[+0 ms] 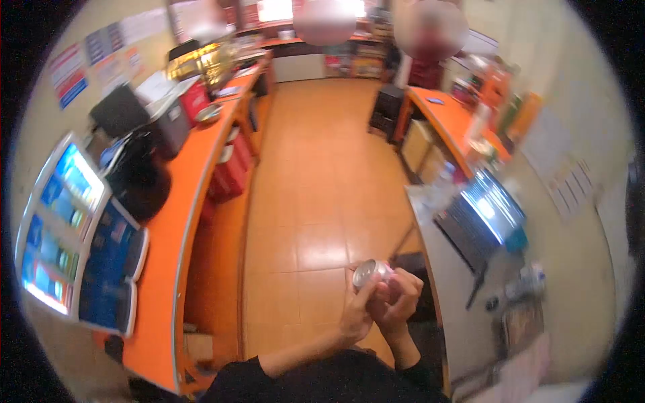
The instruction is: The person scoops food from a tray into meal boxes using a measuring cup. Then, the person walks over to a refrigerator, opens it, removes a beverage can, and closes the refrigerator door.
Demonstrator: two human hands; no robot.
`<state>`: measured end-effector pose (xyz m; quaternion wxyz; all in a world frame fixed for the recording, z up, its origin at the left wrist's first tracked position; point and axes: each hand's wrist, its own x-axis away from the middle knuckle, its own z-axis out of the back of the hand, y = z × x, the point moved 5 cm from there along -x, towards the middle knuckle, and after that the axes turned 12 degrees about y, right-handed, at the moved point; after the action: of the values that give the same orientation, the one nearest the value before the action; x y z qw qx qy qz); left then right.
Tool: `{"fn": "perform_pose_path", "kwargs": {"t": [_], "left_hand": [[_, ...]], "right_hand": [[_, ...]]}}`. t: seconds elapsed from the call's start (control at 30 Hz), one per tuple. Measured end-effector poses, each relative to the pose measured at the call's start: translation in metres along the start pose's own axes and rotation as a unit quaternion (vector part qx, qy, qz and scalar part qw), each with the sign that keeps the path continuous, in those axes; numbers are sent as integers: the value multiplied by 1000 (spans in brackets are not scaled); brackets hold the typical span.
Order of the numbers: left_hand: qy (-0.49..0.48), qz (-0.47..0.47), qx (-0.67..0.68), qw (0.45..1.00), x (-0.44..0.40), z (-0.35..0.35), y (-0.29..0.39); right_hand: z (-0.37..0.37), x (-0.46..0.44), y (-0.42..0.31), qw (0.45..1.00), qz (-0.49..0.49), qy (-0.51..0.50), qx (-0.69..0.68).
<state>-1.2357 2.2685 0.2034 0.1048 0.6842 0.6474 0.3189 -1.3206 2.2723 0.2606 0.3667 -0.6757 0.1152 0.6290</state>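
Observation:
A drink can [369, 271] with a silver top is held in front of my body, above the tiled floor. Its lid faces up and towards me, tilted a little. My left hand [358, 310] grips it from the near left side, the thumb along its edge. On the other side, the bent fingers of my right hand [400, 297] press against it. Most of the can's side is covered by my fingers, with some pink showing at the right. Whether the lid's tab is raised is too small to tell.
A long orange counter [176, 221] runs along the left, bearing a bright display panel [64, 201] and boxes. To the right, a grey desk [449, 302] holds an open laptop [480, 218]. Further off stand an orange table [440, 117] and a black speaker-like box [386, 107]. People are at the back.

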Motion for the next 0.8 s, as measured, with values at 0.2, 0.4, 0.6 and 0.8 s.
{"fn": "perform_pose_path", "kwargs": {"t": [0.2, 0.4, 0.6, 0.8], "left_hand": [[135, -156, 55, 977, -49, 8, 65], [255, -249, 34, 934, -120, 54, 119], [234, -273, 49, 932, -223, 79, 200], [220, -290, 41, 930, -343, 85, 309]], "right_hand": [[-103, -4, 19, 995, -5, -31, -91], [-226, 9, 35, 980, -53, -103, -163], [-363, -8, 55, 964, -89, -139, -209], [-509, -44, 74, 979, -47, -91, -179]]}}
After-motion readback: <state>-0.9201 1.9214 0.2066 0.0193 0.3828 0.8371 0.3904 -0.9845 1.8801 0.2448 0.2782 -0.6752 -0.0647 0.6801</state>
